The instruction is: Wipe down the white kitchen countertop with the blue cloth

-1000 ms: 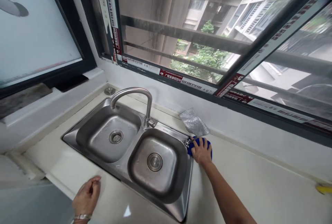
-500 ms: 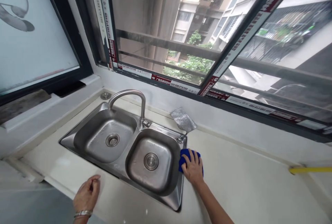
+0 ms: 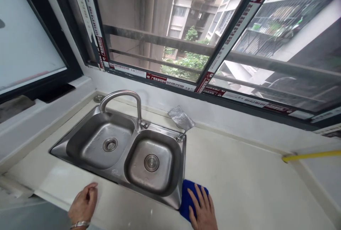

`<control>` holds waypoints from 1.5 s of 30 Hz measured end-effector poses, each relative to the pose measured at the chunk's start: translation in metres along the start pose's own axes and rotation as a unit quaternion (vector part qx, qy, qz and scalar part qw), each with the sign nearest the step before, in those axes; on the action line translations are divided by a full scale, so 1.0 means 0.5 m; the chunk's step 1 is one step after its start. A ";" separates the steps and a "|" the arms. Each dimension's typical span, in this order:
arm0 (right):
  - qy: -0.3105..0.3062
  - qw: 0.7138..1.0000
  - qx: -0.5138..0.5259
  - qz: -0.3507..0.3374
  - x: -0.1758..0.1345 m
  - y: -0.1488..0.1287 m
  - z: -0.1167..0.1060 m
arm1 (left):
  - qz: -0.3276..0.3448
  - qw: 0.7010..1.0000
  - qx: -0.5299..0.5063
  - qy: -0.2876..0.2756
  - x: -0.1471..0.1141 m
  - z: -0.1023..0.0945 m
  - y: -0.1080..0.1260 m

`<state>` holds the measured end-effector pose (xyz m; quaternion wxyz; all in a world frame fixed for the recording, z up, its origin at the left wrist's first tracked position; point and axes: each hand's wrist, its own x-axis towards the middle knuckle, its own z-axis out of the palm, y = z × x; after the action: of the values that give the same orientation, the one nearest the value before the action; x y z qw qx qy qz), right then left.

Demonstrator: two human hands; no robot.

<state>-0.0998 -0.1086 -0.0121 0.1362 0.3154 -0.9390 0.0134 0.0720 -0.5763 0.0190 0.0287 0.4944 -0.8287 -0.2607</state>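
Note:
My right hand [image 3: 202,208] lies flat, fingers spread, on a blue cloth [image 3: 187,196] pressed to the pale countertop [image 3: 239,180] at the near right corner of the steel double sink [image 3: 170,192]. My left hand [image 3: 82,207], with a metal bracelet at the wrist, rests with loosely curled fingers on the counter's front edge, left of the sink's near rim. It holds nothing.
A curved steel faucet [image 3: 125,98] stands behind the two basins. A silver mesh scrubber [image 3: 181,118] leans against the wall behind the sink's right corner. A yellow strip [image 3: 309,156] lies at the far right. Large windows run along the back wall.
My right hand has slid the blue cloth along the sink's right edge, from the far corner toward me to the near corner. The left hand has stayed put.

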 end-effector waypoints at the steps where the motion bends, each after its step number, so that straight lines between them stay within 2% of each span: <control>1: -0.004 1.000 0.002 0.014 0.015 0.009 0.005 | 0.003 1.000 0.004 0.003 0.002 0.000 -0.003; 7: 0.010 0.989 -0.010 0.146 0.167 0.061 0.052 | 0.008 0.999 0.011 0.029 0.002 0.007 -0.011; 18: 0.000 0.966 -0.016 0.257 0.476 0.158 0.136 | -0.025 0.997 -0.012 0.067 -0.003 0.009 -0.003; 22: 0.001 0.957 -0.014 0.289 0.550 0.193 0.167 | -0.027 0.997 -0.020 0.074 -0.006 0.012 -0.006; 26: -0.010 0.953 0.003 0.303 0.587 0.223 0.184 | -0.051 0.996 -0.020 0.069 -0.005 0.013 -0.006; 30: -0.027 0.954 0.031 0.295 0.571 0.236 0.170 | -0.052 0.996 -0.018 0.073 -0.012 0.008 0.006; 33: -0.034 0.954 0.042 0.293 0.514 0.233 0.146 | -0.023 0.996 -0.011 0.082 -0.022 0.006 0.018; 36: -0.024 0.961 0.033 0.272 0.423 0.222 0.122 | -0.015 0.996 -0.005 0.085 -0.027 0.011 0.020; 39: 0.012 0.973 0.002 0.230 0.316 0.199 0.096 | -0.006 0.997 -0.007 0.077 -0.027 0.016 0.015; 42: 0.037 0.979 -0.019 0.197 0.211 0.161 0.067 | -0.001 0.997 -0.011 0.074 -0.026 0.016 0.013; 45: 0.033 0.983 -0.011 0.181 0.115 0.109 0.036 | 0.003 0.997 -0.012 0.075 -0.026 0.011 0.019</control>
<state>-0.1807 -0.1007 -0.0111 0.1662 0.1379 -0.9757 0.0378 0.0694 -0.5597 0.0212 0.0972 0.5100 -0.8225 -0.2323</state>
